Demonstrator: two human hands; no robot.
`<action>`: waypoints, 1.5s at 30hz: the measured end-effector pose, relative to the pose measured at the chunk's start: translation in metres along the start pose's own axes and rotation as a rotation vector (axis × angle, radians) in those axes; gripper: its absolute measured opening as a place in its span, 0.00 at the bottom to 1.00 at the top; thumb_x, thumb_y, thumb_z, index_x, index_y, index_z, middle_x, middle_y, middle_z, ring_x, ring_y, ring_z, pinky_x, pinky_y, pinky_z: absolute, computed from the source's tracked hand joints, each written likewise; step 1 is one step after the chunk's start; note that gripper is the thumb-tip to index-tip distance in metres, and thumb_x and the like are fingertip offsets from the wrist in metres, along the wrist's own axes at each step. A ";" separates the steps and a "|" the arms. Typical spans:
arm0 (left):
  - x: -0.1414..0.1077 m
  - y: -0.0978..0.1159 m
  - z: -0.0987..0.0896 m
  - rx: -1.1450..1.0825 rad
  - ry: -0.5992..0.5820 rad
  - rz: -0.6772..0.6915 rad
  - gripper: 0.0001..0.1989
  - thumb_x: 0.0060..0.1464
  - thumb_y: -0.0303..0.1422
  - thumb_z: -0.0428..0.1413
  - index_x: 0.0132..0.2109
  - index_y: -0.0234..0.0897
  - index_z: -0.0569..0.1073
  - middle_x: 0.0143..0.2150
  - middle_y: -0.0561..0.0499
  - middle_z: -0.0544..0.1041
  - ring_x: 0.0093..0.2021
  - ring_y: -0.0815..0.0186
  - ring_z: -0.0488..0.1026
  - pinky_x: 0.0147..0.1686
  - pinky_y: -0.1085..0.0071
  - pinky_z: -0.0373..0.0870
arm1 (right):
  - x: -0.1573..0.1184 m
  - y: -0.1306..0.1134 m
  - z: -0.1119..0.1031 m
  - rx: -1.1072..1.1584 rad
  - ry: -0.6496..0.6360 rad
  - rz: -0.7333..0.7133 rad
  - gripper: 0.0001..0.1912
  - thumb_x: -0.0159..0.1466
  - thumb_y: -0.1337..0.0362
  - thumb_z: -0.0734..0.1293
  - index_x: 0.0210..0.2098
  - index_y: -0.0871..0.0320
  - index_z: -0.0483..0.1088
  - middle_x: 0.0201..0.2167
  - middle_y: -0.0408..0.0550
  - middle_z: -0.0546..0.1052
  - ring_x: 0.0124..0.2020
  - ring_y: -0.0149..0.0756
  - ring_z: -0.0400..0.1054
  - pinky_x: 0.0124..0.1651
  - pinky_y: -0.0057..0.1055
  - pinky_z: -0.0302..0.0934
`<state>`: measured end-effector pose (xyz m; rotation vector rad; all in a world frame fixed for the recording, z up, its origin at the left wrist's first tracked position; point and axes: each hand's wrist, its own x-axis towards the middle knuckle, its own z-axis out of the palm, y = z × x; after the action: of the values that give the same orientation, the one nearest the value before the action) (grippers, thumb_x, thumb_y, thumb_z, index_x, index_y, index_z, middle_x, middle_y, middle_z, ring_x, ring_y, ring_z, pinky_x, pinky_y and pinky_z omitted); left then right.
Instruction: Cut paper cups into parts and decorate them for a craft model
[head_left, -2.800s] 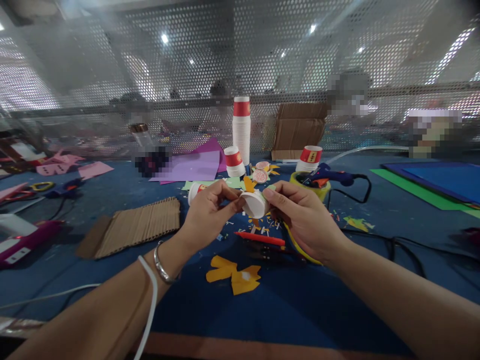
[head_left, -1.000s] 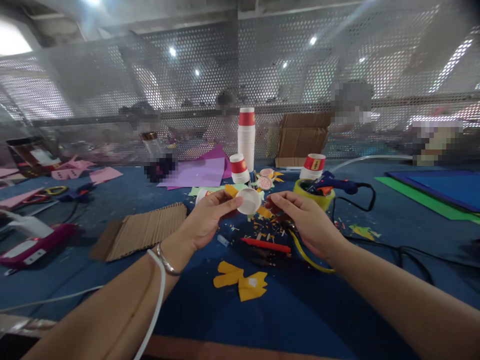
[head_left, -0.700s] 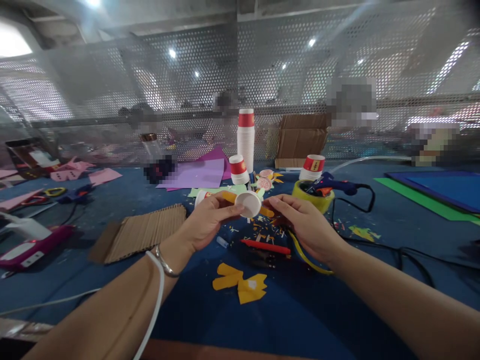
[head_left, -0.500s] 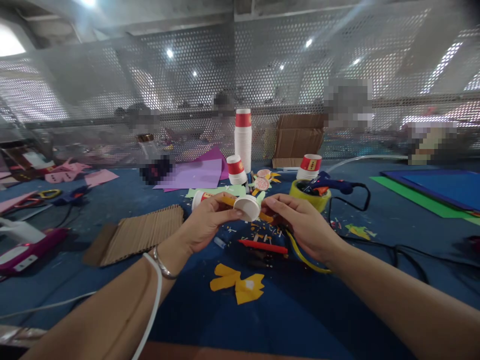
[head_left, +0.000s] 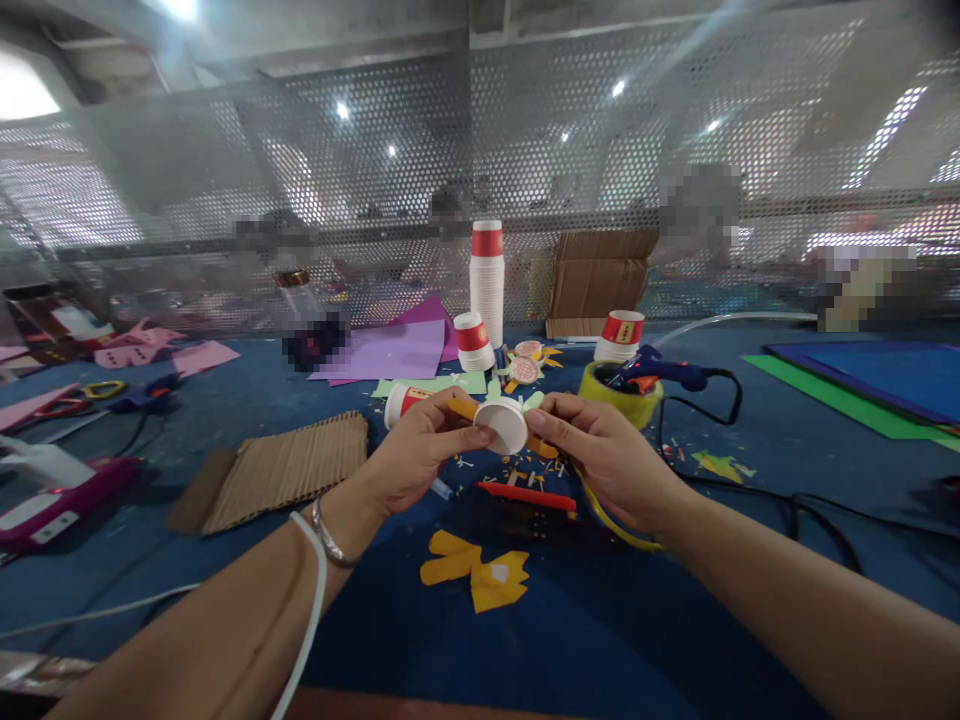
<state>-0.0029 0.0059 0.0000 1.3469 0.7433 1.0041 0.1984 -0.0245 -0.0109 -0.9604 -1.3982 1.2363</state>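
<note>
A round white paper cup base [head_left: 505, 428] with orange and pale green paper pieces on its edge is held up above the table. My left hand [head_left: 416, 450] pinches its left side, thumb on the white face, beside an orange strip [head_left: 463, 408]. On the right, my right hand [head_left: 600, 452] has its fingers closed at the rim, by a green paper piece [head_left: 533, 401] and a lower orange piece [head_left: 543, 449]. Below lies a red pen [head_left: 529, 496] among paper scraps. Orange paper cutouts [head_left: 499, 580] rest nearer to me.
A tall stack of paper cups [head_left: 487, 290] stands at the back. Corrugated cardboard [head_left: 292, 470] lies left. Right of my hands, a blue glue gun [head_left: 667, 370] rests on a yellow tape roll [head_left: 622, 400], its black cord [head_left: 739, 400] trailing right. A white cable [head_left: 311, 610] crosses my left forearm.
The cup base has shifted slightly right and down and turned to show more of its white face. My right hand's thumb has come closer to its rim.
</note>
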 end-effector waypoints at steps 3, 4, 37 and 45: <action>0.001 0.001 0.000 -0.045 0.025 -0.024 0.10 0.43 0.30 0.70 0.33 0.39 0.77 0.33 0.54 0.78 0.37 0.67 0.74 0.43 0.68 0.69 | 0.001 0.001 0.002 0.011 0.028 -0.017 0.18 0.62 0.46 0.70 0.32 0.55 0.73 0.30 0.43 0.73 0.32 0.33 0.62 0.38 0.33 0.57; 0.002 0.001 0.000 -0.063 0.049 -0.030 0.10 0.43 0.30 0.70 0.34 0.39 0.78 0.35 0.53 0.79 0.38 0.66 0.75 0.44 0.67 0.70 | 0.001 0.002 0.002 -0.004 0.045 -0.024 0.18 0.63 0.46 0.70 0.33 0.54 0.74 0.31 0.44 0.73 0.33 0.33 0.63 0.38 0.33 0.58; 0.004 -0.011 -0.003 -0.090 0.131 -0.159 0.20 0.48 0.33 0.68 0.46 0.37 0.70 0.41 0.45 0.79 0.40 0.60 0.76 0.43 0.61 0.71 | 0.007 0.009 -0.003 -0.234 0.093 0.020 0.15 0.60 0.49 0.71 0.31 0.56 0.74 0.25 0.44 0.74 0.26 0.32 0.63 0.31 0.33 0.57; 0.007 0.002 -0.009 -0.078 0.359 0.010 0.24 0.46 0.28 0.66 0.49 0.38 0.66 0.38 0.49 0.79 0.36 0.64 0.76 0.35 0.67 0.72 | 0.003 0.004 -0.005 -0.407 -0.057 -0.027 0.16 0.66 0.51 0.67 0.30 0.56 0.73 0.26 0.45 0.77 0.27 0.34 0.68 0.33 0.33 0.60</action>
<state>-0.0088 0.0158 0.0018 1.1158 0.9548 1.2882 0.2020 -0.0197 -0.0143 -1.1814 -1.7428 0.9821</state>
